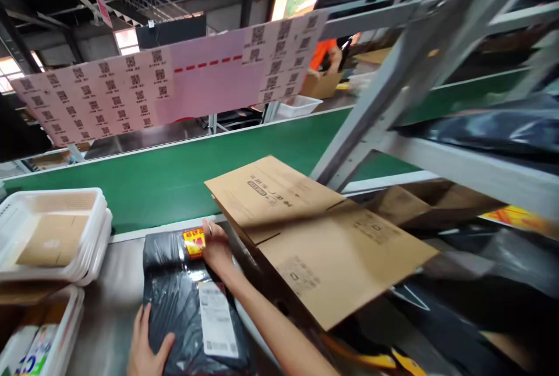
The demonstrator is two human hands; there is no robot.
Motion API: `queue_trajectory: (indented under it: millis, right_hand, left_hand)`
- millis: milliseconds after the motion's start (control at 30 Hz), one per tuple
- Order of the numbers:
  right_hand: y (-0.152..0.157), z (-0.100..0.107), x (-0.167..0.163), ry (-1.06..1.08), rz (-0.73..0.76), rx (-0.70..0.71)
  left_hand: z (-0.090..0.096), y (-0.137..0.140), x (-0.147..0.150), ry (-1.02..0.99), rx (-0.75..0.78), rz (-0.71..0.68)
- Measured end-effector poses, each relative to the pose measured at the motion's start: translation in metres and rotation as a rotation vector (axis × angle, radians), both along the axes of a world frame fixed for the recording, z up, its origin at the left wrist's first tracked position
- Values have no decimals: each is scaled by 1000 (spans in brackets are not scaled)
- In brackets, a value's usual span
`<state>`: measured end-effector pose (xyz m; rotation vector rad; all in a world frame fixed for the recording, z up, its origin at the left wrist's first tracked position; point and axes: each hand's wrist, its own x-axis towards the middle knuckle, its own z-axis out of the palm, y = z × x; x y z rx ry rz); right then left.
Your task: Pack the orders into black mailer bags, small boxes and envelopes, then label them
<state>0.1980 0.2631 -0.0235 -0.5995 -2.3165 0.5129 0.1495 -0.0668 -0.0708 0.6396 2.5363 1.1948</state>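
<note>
A parcel wrapped in shiny black plastic lies on the metal work surface, with a white printed shipping label on its right part. My left hand rests at the parcel's lower left edge, thumb and fingers spread. At the parcel's top right, my right hand touches a red and yellow sticker, its fingers bent together at the sticker's right edge. Whether that sticker is fully stuck down cannot be made out.
Flattened cardboard juts out on the right beside a metal frame post. Stacked white trays stand left. A green conveyor belt runs behind, below a pink QR-code board. Someone in orange is beyond it.
</note>
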Motion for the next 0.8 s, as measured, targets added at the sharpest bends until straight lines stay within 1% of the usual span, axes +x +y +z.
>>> queue_trajectory:
  millis: [67,167,233,300,400,467,567,633,700,767,800]
  right_hand:
    - [-2,-4,2,-93,116,1]
    - [5,-5,7,-216,329,-3]
    - [14,-4,9,-273,380,-9]
    - [21,-1,7,-344,374,-3]
    - [24,2,-3,-477,310,44]
    - [19,4,-12,-509,239,57]
    - [1,6,-17,-463,160,34]
    - [-14,9,-10,-437,167,26]
    - [-29,10,5,-422,255,2]
    - [-43,9,27,-408,402,-48]
    - [-49,8,41,-395,485,-89]
  left_hand:
    - [0,-1,3,-6,5,19]
    - [-2,-3,7,2,8,34]
    - [-5,-5,8,22,-12,37]
    - [-7,-6,7,46,-32,40]
    - [-9,-8,3,59,-35,44]
    - [-10,-11,0,45,-39,30]
    - [-13,-17,-7,9,-57,-6]
    - [-14,-21,-18,-50,-69,-38]
    - [-12,-17,-40,-111,-58,-56]
    - [-4,0,-75,-138,-14,-22]
    - [3,15,-96,-145,14,13]
